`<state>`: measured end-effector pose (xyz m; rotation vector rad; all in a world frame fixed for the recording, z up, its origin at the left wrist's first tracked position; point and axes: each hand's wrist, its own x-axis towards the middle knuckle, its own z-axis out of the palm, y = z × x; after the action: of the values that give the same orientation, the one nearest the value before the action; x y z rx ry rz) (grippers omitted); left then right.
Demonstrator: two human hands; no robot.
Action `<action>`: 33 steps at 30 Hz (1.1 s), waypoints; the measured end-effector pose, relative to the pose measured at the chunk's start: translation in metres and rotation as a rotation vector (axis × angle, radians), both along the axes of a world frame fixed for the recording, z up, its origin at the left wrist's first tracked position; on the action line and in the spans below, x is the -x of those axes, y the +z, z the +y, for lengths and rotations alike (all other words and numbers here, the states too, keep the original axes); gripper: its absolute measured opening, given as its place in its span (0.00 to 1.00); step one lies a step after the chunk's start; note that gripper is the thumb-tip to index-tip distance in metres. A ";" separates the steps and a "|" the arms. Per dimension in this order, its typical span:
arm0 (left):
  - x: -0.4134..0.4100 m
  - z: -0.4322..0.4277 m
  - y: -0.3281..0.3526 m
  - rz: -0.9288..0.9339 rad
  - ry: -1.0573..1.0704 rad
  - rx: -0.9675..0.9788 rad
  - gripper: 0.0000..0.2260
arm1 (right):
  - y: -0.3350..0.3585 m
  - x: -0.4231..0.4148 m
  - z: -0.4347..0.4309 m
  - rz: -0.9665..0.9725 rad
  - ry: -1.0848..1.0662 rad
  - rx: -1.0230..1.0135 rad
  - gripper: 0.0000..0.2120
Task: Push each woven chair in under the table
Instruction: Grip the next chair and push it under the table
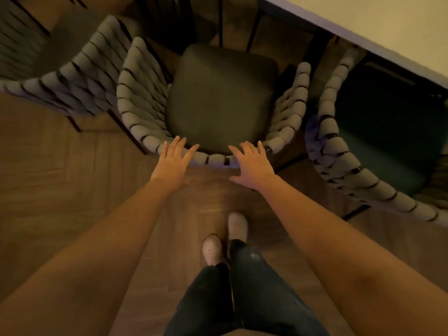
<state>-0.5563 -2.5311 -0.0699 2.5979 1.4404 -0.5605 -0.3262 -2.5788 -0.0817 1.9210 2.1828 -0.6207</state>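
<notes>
Three grey woven-rope armchairs stand in a row on the brown wooden floor [60, 180], and I go through them from left to right. The left woven chair [72, 78] is turned a little away and its seat is cut off by the dark upper corner. The middle woven chair with the dark square seat cushion [220, 93] is the one in hand: it lies straight ahead of the person, directly beyond both hands, and its back-to-front axis points up the picture toward the pale table top [378, 27], which runs slanted across the upper right corner.

The left hand [172, 161] lies flat with spread fingers on the curved rope back rail, left of its middle. The right hand [252, 166] lies the same way, right of the middle. Neither hand is closed around the rail; both only press on it with the palm. They are about equally near, so the push can go straight forward.

The right woven chair [339, 132] stands just beside the middle one, with its seat partly under the table edge.

Below the table it is very dark: thin black legs are visible, but I cannot tell which belong to the table and which to the chairs. The picture is also blurred at the borders.
</notes>
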 end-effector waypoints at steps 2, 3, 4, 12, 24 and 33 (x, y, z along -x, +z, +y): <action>0.010 0.017 -0.006 0.029 -0.004 0.011 0.40 | -0.006 0.006 0.014 0.003 -0.009 0.047 0.41; 0.014 0.025 -0.008 0.044 -0.004 0.026 0.40 | -0.010 0.009 0.022 0.012 -0.019 0.094 0.40; 0.016 0.033 -0.010 0.053 -0.008 0.028 0.41 | -0.013 0.011 0.028 0.015 -0.033 0.132 0.39; 0.036 0.095 -0.030 0.144 -0.162 0.185 0.37 | -0.017 0.041 0.059 -0.170 -0.065 0.371 0.15; 0.055 0.146 -0.042 -0.053 -0.589 0.299 0.26 | -0.023 0.055 0.079 -0.281 -0.115 0.494 0.23; 0.062 0.158 -0.052 -0.086 -0.641 0.304 0.27 | -0.019 0.057 0.079 -0.226 -0.132 0.415 0.21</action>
<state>-0.6179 -2.3729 -0.1218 2.7416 0.4222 -0.6530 -0.3830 -2.5002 -0.1009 1.8168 1.6484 -0.7653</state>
